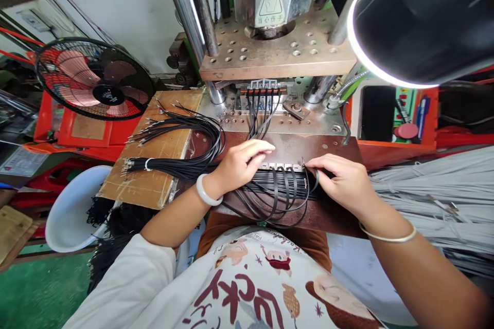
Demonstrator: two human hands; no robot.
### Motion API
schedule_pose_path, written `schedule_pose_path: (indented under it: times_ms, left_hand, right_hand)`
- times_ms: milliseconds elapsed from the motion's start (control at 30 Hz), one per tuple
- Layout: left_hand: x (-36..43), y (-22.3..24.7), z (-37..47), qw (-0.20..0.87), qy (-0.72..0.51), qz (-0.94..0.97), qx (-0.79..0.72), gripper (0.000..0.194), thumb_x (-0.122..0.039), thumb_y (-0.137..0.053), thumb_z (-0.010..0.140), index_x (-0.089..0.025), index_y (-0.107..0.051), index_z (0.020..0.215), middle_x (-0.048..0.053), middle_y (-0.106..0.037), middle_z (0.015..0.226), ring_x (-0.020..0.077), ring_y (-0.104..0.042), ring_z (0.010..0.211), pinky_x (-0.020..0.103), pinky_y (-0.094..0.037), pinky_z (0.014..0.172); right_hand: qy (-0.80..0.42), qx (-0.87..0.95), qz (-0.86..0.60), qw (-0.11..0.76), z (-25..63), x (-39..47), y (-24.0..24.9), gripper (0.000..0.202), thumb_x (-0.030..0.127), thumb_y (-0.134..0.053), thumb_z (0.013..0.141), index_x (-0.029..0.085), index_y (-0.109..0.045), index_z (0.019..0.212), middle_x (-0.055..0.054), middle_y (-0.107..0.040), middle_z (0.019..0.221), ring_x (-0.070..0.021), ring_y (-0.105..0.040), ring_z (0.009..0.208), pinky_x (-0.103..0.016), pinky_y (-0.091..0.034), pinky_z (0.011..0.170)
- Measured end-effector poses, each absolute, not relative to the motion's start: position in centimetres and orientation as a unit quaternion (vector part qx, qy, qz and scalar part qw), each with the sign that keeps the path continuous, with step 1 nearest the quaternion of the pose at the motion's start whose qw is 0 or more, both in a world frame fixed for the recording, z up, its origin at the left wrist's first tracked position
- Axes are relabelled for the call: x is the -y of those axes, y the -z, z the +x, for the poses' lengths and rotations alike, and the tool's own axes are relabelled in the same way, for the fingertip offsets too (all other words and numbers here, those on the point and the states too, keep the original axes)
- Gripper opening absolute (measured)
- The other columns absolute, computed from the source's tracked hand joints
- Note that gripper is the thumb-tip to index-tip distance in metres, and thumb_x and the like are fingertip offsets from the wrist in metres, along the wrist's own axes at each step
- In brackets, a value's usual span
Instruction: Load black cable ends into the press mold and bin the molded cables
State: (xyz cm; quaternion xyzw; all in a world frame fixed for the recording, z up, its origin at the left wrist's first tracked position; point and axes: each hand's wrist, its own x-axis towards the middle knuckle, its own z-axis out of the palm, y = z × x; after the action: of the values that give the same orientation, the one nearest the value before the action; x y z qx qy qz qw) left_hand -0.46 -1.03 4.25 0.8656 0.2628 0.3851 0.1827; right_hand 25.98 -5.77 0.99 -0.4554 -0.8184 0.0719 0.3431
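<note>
My right hand [339,180] pinches the end of a black cable [317,179] at the right end of a metal strip fixture [299,166]. Several black cables [286,190] loop from that strip toward my lap. My left hand [243,162] hovers over the strip's left end, thumb and forefinger close together; whatever may be between them is too small to make out. Beneath my left wrist runs a tied bundle of black cables [173,165]. Under the press, more black cables [264,108] hang from an orange-edged holder [247,92].
The press plate [278,64] stands ahead between steel columns. A fan [108,93] and white tub [73,211] are at left, near a cardboard sheet [131,180]. A black lamp [420,20] hangs upper right. Grey cables [436,180] lie at right.
</note>
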Motion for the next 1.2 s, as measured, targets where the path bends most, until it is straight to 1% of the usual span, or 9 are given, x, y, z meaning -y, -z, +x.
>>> schedule_pose_path:
  times_ms: [67, 167, 367, 433, 533, 667, 867, 1067, 1200]
  left_hand:
    - [2.3, -6.2, -0.1, 0.141, -0.412, 0.87, -0.23, 0.018, -0.02, -0.049, 0.095, -0.016, -0.063, 0.105, 0.007, -0.069, 0.099, 0.0142, -0.064, 0.096, 0.028, -0.052, 0.088]
    - [5.5, -7.9, 1.7, 0.018, -0.303, 0.951, -0.067, 0.021, -0.022, -0.048, 0.095, -0.018, -0.068, 0.095, 0.005, -0.067, 0.095, 0.0149, -0.061, 0.086, 0.031, -0.05, 0.079]
    - [9.4, -5.9, 5.7, -0.215, 0.003, 0.976, 0.043, 0.03, -0.02, -0.045, 0.092, -0.031, -0.074, 0.091, 0.003, -0.066, 0.113, 0.022, -0.054, 0.113, 0.04, -0.046, 0.095]
    - [8.8, -5.5, 5.9, -0.186, -0.044, 0.976, 0.105, 0.031, -0.025, -0.044, 0.094, -0.031, -0.074, 0.092, 0.004, -0.068, 0.105, 0.0215, -0.058, 0.106, 0.038, -0.049, 0.092]
    - [7.3, -6.0, 4.8, -0.12, -0.246, 0.934, 0.229, 0.035, -0.032, -0.041, 0.097, -0.024, -0.075, 0.096, 0.007, -0.068, 0.1, 0.0173, -0.063, 0.086, 0.032, -0.054, 0.08]
    - [5.5, -7.4, 1.7, -0.085, -0.396, 0.897, 0.177, 0.02, -0.028, -0.057, 0.092, -0.017, -0.074, 0.09, 0.007, -0.07, 0.1, 0.0157, -0.066, 0.085, 0.027, -0.056, 0.077]
    - [1.8, -7.0, -2.0, 0.096, -0.436, 0.875, -0.19, 0.018, -0.018, -0.05, 0.096, -0.013, -0.062, 0.108, 0.012, -0.068, 0.109, 0.016, -0.064, 0.107, 0.029, -0.053, 0.093]
    - [-2.1, -3.4, -1.6, 0.174, -0.334, 0.882, -0.282, 0.019, -0.021, -0.05, 0.096, -0.013, -0.066, 0.089, 0.006, -0.07, 0.084, 0.0131, -0.066, 0.077, 0.023, -0.051, 0.075]
    - [-2.2, -2.1, -1.3, 0.196, -0.293, 0.9, -0.255, 0.017, -0.019, -0.05, 0.095, -0.013, -0.065, 0.089, 0.007, -0.069, 0.086, 0.0148, -0.065, 0.08, 0.024, -0.05, 0.076]
  right_hand:
    - [-0.053, 0.839, -0.431, 0.328, 25.9, 5.8, -1.0, 0.018, 0.008, -0.049, 0.087, 0.018, -0.064, 0.09, -0.004, -0.068, 0.083, -0.018, -0.064, 0.075, -0.031, -0.053, 0.07]
    - [-0.04, 0.844, -0.423, 0.327, 25.7, 5.9, -0.9, 0.019, 0.007, -0.047, 0.088, 0.017, -0.063, 0.09, -0.005, -0.067, 0.081, -0.0181, -0.063, 0.075, -0.031, -0.053, 0.069]
    - [-0.081, 0.826, -0.457, 0.32, 26.0, 5.9, -0.7, 0.017, 0.011, -0.05, 0.088, 0.019, -0.064, 0.093, -0.004, -0.069, 0.086, -0.0182, -0.065, 0.078, -0.032, -0.054, 0.074]
    - [-0.101, 0.821, -0.471, 0.307, 26.6, 5.7, -1.0, 0.019, 0.015, -0.049, 0.089, 0.02, -0.064, 0.1, -0.005, -0.07, 0.094, -0.0192, -0.066, 0.084, -0.033, -0.054, 0.078]
    - [-0.115, 0.826, -0.477, 0.276, 27.8, 4.9, -1.9, 0.03, 0.021, -0.046, 0.093, 0.018, -0.062, 0.118, -0.008, -0.068, 0.101, -0.0208, -0.065, 0.089, -0.035, -0.054, 0.079]
    - [-0.188, 0.883, -0.385, 0.191, 28.8, 3.3, -3.0, 0.033, 0.026, -0.04, 0.096, 0.021, -0.065, 0.117, -0.006, -0.069, 0.095, -0.0185, -0.065, 0.083, -0.032, -0.053, 0.075]
    - [-0.144, 0.927, -0.332, 0.095, 28.2, 1.9, -3.4, 0.027, 0.022, -0.04, 0.096, 0.018, -0.065, 0.089, -0.005, -0.065, 0.078, -0.0173, -0.06, 0.07, -0.029, -0.047, 0.066]
    - [0.095, 0.948, -0.303, -0.024, 26.7, 2.2, -6.3, 0.019, 0.002, -0.045, 0.085, 0.016, -0.058, 0.081, -0.007, -0.058, 0.077, -0.0206, -0.052, 0.072, -0.033, -0.041, 0.068]
    - [0.208, 0.926, -0.304, 0.082, 26.4, 2.8, -7.5, 0.019, 0.008, -0.043, 0.09, 0.012, -0.062, 0.09, -0.009, -0.059, 0.074, -0.0229, -0.05, 0.069, -0.037, -0.042, 0.066]
